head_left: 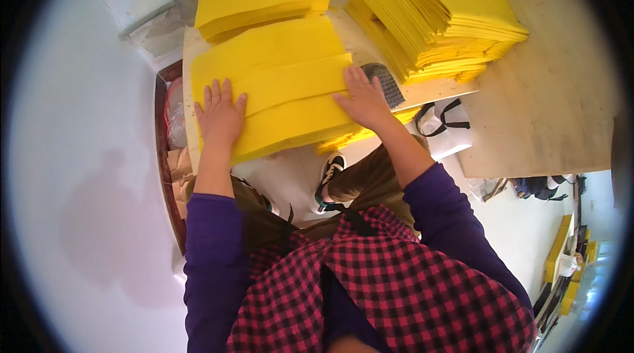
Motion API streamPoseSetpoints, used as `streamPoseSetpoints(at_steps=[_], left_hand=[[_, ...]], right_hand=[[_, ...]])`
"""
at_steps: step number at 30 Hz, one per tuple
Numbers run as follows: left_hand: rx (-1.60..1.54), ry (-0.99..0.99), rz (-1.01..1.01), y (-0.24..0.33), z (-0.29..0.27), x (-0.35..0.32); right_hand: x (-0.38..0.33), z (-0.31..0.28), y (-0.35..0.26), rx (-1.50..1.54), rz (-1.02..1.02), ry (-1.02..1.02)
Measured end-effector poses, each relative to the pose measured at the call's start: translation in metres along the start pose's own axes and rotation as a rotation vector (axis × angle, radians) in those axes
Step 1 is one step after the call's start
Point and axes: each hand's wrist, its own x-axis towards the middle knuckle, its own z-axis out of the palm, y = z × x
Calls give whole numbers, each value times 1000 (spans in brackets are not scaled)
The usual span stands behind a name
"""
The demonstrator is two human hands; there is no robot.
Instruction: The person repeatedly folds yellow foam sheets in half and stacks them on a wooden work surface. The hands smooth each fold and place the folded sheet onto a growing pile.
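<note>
Both hands lie flat and open on a fanned set of yellow sheets (284, 89) at the near edge of the bench (422, 92). The left hand (219, 115) presses on the near left corner of the set, fingers spread and pointing away from the body. The right hand (363, 99) presses on the right end of the same set, palm down. The hands are well apart, one at each end; neither is closed around anything.

Progress, as judged from the layout: the set under the hands is stepped into about three overlapping layers, edges not yet flush, so squaring or separating looks unfinished. Beyond the left hand sits a neat stack (261, 0), which appears done. Beyond and to the right of the right hand stands a tall stack (436, 16), fanned and uneven, apparently awaiting handling. More yellow sheets (343, 138) show under the right wrist, overhanging the bench edge.

Orientation: the long axis of the set runs from hand to hand, left to right, rising slightly toward the right hand. Its short edges face each hand; its long edges face toward and away from the body.

A dark brush-like item (386, 82) lies just beside the right fingers; its kind is uncertain.
</note>
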Motion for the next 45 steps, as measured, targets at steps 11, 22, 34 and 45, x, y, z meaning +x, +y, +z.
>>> streamPoseSetpoints(at_steps=[11,22,34,45], left_hand=[[-3,1,-7,-4,-1,-1],[-54,62,21,-9,5,-1],[-1268,220,25,-24,-21,-46],[-2557,-173,-692,0,-26,-74]], right_hand=[[-41,-4,-14,1714,302,-71],[16,-2,3,2077,415,-21],[47,-11,19,1722,452,33],[27,-25,21,1746,377,28]])
